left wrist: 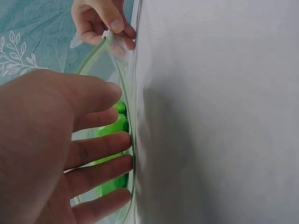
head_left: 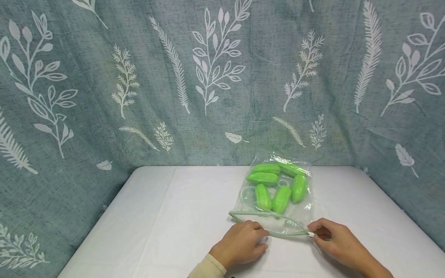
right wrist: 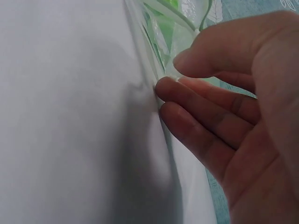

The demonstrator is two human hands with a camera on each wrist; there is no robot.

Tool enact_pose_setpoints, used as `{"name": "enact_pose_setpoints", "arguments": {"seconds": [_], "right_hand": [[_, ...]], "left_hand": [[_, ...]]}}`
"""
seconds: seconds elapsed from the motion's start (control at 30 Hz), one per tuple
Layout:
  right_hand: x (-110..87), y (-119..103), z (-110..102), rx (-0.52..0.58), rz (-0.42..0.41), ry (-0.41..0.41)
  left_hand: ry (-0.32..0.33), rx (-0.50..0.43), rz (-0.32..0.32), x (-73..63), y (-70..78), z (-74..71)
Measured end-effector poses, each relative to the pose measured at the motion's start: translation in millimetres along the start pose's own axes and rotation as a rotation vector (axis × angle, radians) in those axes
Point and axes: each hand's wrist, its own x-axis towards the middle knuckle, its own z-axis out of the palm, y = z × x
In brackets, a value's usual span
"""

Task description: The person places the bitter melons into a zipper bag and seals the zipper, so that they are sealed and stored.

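Observation:
A clear zip bag (head_left: 248,197) lies at the table's far side, its mouth toward me and parted. Pale green strips (head_left: 288,234) edge the mouth. Several bright green, elongated, ridged pieces (head_left: 281,199) lie inside. A white slider (head_left: 311,234) sits at the mouth's right corner. My right hand (head_left: 335,241) pinches that corner by the slider; its thumb (right wrist: 187,63) stands over the fingers. My left hand (head_left: 241,242) rests at the near lip with its fingers (left wrist: 105,149) spread and nearly straight, fingertips against the strip, thumb apart.
A white-covered table (head_left: 174,220) lies under the bag and hands. Behind it and along both sides hangs a grey-green curtain (head_left: 257,96) with white leaf prints. The bag's far end reaches the table's back edge.

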Motion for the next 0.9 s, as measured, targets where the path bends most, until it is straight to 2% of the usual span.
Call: {"name": "enact_pose_setpoints", "arguments": {"seconds": [0.13,0.27,0.4,0.63,0.9], "right_hand": [[-0.2,0,-1,0.015,0.016,0.009],[-0.1,0,0,0.02,0.011,0.023],[0.1,-1,0,0.016,0.017,0.026],[0.8,0,-1,0.012,0.073,0.023],[1.8,0,1,0.014,0.023,0.051]], "left_hand": [[0.007,-0.004,0.001,0.4,-0.7,0.2],[0.045,-0.002,0.014,3.0,1.0,-0.9],[0.123,0.018,0.06,8.2,6.2,-4.2],[0.268,0.064,0.139,22.3,12.5,-5.7],[0.38,0.079,0.179,43.5,19.7,-12.9]]}}
